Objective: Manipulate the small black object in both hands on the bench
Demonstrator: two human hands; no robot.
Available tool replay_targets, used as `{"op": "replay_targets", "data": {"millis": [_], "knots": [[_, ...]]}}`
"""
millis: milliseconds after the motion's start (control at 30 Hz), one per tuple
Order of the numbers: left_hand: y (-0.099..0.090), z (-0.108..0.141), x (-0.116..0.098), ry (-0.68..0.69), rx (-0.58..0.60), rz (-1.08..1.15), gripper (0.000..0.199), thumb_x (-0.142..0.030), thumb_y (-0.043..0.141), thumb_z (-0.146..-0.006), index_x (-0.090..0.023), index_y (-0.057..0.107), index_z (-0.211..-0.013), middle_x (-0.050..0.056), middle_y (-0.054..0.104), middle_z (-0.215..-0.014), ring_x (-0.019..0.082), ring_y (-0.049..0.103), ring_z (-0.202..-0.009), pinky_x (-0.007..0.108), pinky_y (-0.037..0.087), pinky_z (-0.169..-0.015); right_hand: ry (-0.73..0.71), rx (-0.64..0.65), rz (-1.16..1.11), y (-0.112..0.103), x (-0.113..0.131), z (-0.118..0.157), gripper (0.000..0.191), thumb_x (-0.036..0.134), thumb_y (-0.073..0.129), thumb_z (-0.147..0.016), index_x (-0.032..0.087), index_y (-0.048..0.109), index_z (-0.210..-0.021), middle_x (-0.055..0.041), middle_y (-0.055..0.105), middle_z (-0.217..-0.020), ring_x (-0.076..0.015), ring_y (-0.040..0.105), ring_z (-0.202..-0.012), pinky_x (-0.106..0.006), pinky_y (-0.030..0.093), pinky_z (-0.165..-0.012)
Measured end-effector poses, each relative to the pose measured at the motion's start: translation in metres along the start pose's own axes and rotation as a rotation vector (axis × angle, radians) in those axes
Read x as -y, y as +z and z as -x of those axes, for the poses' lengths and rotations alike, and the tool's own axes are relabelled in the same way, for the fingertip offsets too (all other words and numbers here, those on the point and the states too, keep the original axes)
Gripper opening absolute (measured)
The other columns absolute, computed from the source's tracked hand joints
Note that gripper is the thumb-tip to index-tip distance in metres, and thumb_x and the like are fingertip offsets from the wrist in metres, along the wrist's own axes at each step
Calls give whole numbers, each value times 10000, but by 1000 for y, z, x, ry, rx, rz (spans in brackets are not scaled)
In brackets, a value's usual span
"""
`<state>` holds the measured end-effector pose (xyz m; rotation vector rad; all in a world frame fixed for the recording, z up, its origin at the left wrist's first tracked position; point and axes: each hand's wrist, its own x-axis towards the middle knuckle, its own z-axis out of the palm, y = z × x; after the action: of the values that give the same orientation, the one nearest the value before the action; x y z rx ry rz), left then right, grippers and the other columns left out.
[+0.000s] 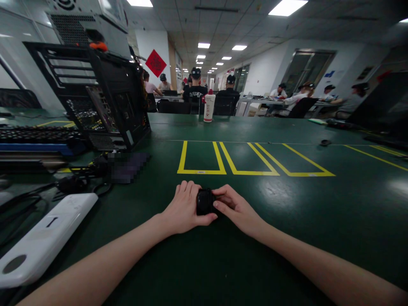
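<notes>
A small black boxy object (204, 202) with rounded edges is between my hands, low over the green table (223, 259). My left hand (185, 206) is closed around its left side, with the thumb stretched along the near side. On the other side, my right hand (236, 208) pinches the object's right edge between thumb and fingers. Its exact kind cannot be made out. Beyond my hands, yellow tape outlines (201, 172) mark the tabletop.
At the left stand an open black computer case (111, 93), cables (72, 182) and a long white device (44, 238). A white cup (208, 108) with a red top stands at the far edge. A small dark ring (325, 143) lies at the right. Several people sit beyond.
</notes>
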<state>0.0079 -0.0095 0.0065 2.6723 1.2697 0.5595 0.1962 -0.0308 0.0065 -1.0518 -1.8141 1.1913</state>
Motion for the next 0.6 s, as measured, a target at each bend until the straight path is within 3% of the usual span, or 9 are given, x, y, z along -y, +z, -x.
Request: {"op": "replay_targets", "data": {"millis": [167, 333, 500, 600], "knots": [[-1, 2, -1, -4, 2, 4, 589, -628, 464, -688, -131, 453, -1003, 76, 425, -903, 221, 375, -803, 363, 351, -693, 50, 20, 19, -1, 3, 0, 304, 257, 501, -817, 231, 421, -1110, -42, 532, -1069, -169, 551, -971, -368, 472, -847], [-3, 2, -1, 1, -10, -8, 581, -618, 460, -700, -128, 451, -1012, 75, 424, -895, 220, 375, -802, 368, 352, -703, -86, 17, 117, -1, 4, 3, 282, 198, 557, -776, 232, 462, -1039, -18, 526, -1048, -159, 529, -1005, -367, 424, -925], [0, 1, 0, 7, -13, -14, 598, -627, 467, -688, -122, 454, -1008, 76, 422, -893, 223, 375, -802, 368, 353, -697, -83, 4, 71, 0, 2, 2, 169, 255, 497, -821, 229, 472, -986, -20, 529, -1033, -152, 553, -963, -350, 465, -865], [0, 1, 1, 5, -10, -16, 592, -623, 468, -688, -124, 453, -1008, 76, 423, -896, 223, 375, -803, 368, 353, -697, -31, -18, 66, 1, 3, 1, 225, 260, 526, -803, 225, 454, -1013, -25, 540, -1025, -158, 560, -949, -354, 471, -848]]}}
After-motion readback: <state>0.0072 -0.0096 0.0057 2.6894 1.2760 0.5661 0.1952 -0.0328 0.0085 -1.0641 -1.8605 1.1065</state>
